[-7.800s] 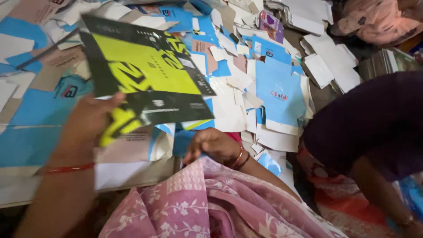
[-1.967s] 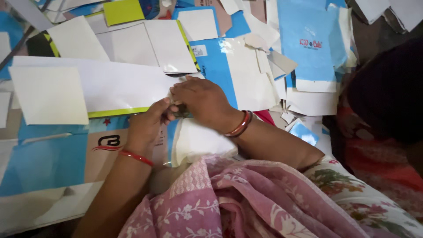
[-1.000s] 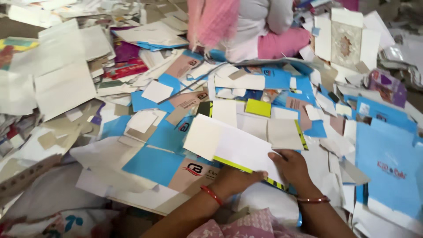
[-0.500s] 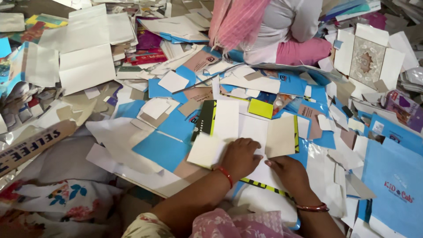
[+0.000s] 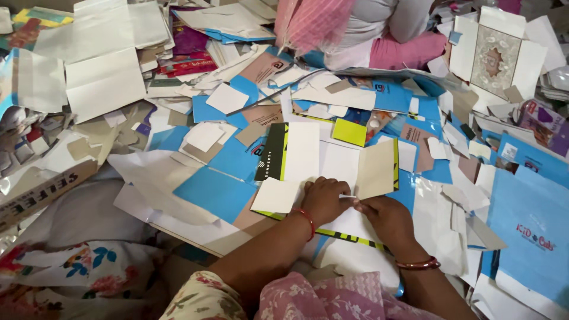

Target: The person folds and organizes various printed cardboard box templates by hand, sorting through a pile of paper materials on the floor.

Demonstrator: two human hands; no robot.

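- A flattened white carton blank (image 5: 323,163), edged in yellow and black, lies printed side down on the floor among loose card sheets, directly in front of the person.
- The left hand (image 5: 323,200) is pressed flat on the blank's lower middle, fingers curled over the card; nothing is lifted by it.
- The right hand (image 5: 385,216) rests just beside the left, fingertips pinched on the bottom edge of a raised side flap (image 5: 376,169); a thin white strip appears to be held between the two hands, though it is too small to tell for certain.
- Progress, as judged: one side flap stands folded up, another small flap (image 5: 275,195) at the left lies flat, and the black-printed panel (image 5: 271,153) at the top left is still unfolded. The blank is open and far from a closed box.
- Containers: no formed box is seen. An opened patterned carton (image 5: 495,53) lies flat at the upper right, nothing inside.
- Blue and white card sheets (image 5: 216,192) cover the floor; a second person in pink (image 5: 367,29) sits opposite.
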